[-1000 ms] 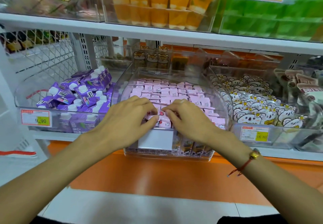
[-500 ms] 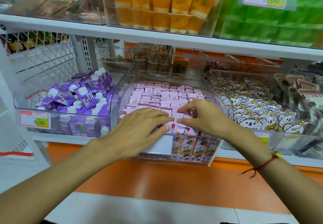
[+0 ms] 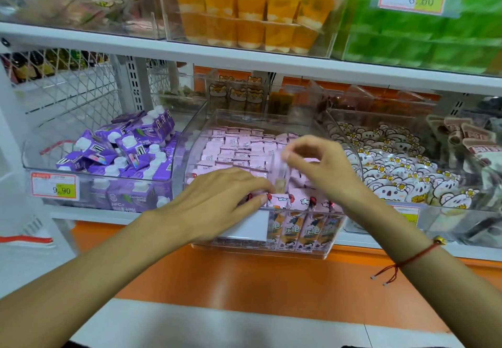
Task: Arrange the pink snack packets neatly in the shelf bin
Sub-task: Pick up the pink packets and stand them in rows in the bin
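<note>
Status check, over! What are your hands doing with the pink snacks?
Left hand flat on front-row pink packets. Right hand pinching one packet, lifted. Nothing blocking the bin.

head view, near, facing shelf bin (image 3: 271,119)

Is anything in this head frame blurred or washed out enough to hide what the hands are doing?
Head view: motion blur smears the right hand and the pink packet it pinches; the left hand, pressing the front row, stays sharper. Top-shelf green bin is soft; shelf edges bow from the wide lens.
</note>
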`<action>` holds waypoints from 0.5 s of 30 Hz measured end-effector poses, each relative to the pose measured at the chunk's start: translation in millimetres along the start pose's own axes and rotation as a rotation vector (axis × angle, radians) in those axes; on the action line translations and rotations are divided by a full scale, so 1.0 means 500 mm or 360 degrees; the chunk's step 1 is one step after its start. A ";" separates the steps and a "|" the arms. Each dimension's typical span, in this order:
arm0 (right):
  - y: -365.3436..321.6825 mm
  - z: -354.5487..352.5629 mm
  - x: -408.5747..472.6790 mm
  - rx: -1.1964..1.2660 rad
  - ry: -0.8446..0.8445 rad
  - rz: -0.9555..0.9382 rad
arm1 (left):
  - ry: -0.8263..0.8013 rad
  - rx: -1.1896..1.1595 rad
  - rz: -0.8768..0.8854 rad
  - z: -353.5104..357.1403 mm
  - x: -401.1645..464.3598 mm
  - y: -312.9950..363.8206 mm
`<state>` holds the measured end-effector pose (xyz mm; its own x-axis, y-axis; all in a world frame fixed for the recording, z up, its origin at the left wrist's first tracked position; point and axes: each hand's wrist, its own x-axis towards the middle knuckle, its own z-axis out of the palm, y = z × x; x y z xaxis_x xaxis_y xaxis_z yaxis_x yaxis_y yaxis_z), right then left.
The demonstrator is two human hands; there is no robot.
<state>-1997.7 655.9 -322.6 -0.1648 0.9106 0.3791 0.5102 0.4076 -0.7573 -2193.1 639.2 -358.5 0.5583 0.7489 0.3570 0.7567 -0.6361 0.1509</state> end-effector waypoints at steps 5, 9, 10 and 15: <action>-0.022 -0.034 0.005 0.0776 0.0633 0.0239 | 0.0067 -0.0116 -0.0083 -0.001 -0.002 0.007; -0.026 -0.037 -0.007 0.1092 0.0735 0.0439 | 0.0448 -0.0407 -0.0350 -0.005 0.003 0.017; -0.024 -0.033 -0.011 0.1117 0.0668 0.0486 | 0.0546 -0.0579 -0.0416 -0.008 0.005 0.019; -0.025 -0.003 -0.024 0.1331 0.0439 0.0658 | 0.0561 -0.1004 -0.0316 -0.017 0.009 0.036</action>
<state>-2000.9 639.9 -316.8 0.1507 0.9882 0.0290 -0.2986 0.0734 -0.9515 -2179.6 629.7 -346.4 0.2090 0.8242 0.5262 0.4338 -0.5604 0.7055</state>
